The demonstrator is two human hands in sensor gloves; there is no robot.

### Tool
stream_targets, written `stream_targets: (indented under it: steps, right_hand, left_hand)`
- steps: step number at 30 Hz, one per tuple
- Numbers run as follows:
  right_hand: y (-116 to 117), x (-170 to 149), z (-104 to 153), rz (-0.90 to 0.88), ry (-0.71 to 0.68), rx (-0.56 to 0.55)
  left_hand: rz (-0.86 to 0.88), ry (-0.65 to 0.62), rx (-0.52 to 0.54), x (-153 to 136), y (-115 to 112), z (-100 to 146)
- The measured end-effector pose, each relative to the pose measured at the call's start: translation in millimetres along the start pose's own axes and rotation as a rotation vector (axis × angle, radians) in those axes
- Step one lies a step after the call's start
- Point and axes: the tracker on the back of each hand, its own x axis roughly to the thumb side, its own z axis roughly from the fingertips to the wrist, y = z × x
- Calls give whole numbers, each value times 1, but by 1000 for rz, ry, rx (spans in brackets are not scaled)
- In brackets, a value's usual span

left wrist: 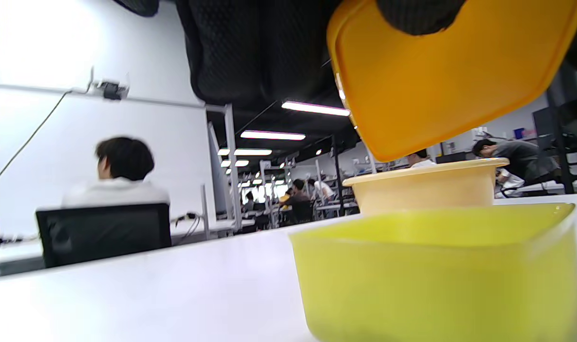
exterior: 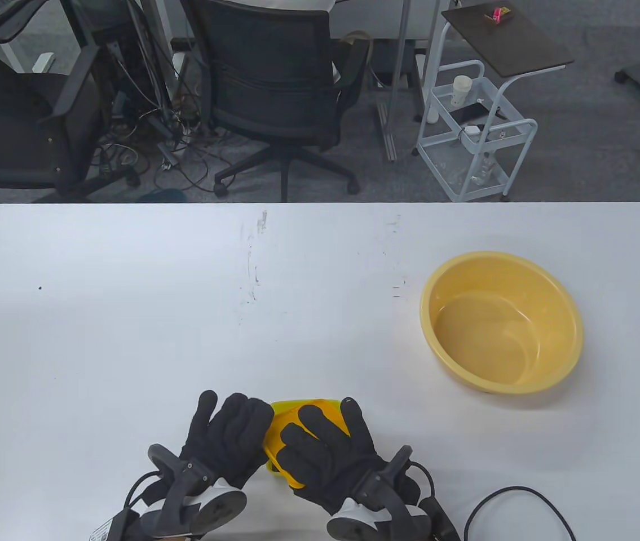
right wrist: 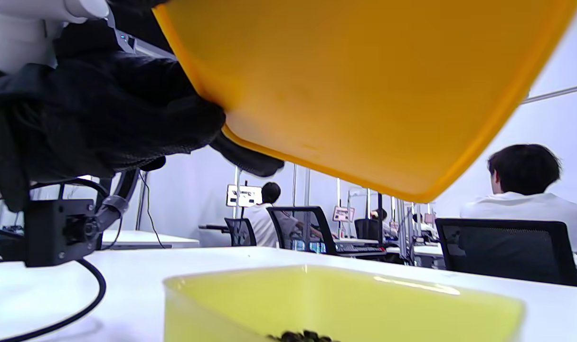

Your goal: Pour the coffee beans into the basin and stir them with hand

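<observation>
From above, the white table [exterior: 128, 315] holds a yellow basin [exterior: 562, 315] at about 3 o'clock, with nothing in it. At 6 o'clock, both gloved hands meet over a small yellow box [exterior: 291, 407]. The right hand [exterior: 328, 451] holds the orange lid [exterior: 276, 442], tilted. The left hand [exterior: 224, 439] lies beside it; I cannot tell if it grips. From the left wrist, the lid [left wrist: 440, 80] hangs above the open box [left wrist: 440, 270], and the basin [left wrist: 426, 187] sits behind. From the right wrist, dark coffee beans [right wrist: 302, 336] lie in the box [right wrist: 340, 304], under the lifted lid [right wrist: 364, 90].
</observation>
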Motion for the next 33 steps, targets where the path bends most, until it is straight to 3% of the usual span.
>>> stream_targets:
  steps: [4, 6, 8, 13, 16, 18, 25, 33]
  right_hand:
    - [-1, -4, 3, -61, 37, -31]
    - [-5, -9, 4, -58, 97, -61]
    - [-9, -17, 7, -49, 174, -59]
    - [-3, -43, 16, -118, 312, 3]
    - [3, -50, 17, -137, 325, 17]
    - [5, -52, 17, -136, 338, 36]
    - [7, -51, 17, -124, 333, 56]
    - [8, -51, 16, -131, 333, 69]
  left_hand:
    - [-34, -14, 34, 1, 7, 1]
    - [54, 7, 28, -7, 8, 1]
    - [251, 90, -4, -27, 4, 2]
    - [818, 545, -34, -101, -19, 17]
    - [893, 701, 1, -127, -30, 28]
    - [991, 832, -33, -141, -43, 37]
    - [1320, 1150, -126, -160, -82, 62]
    - [1589, 1239, -119, -163, -100, 75]
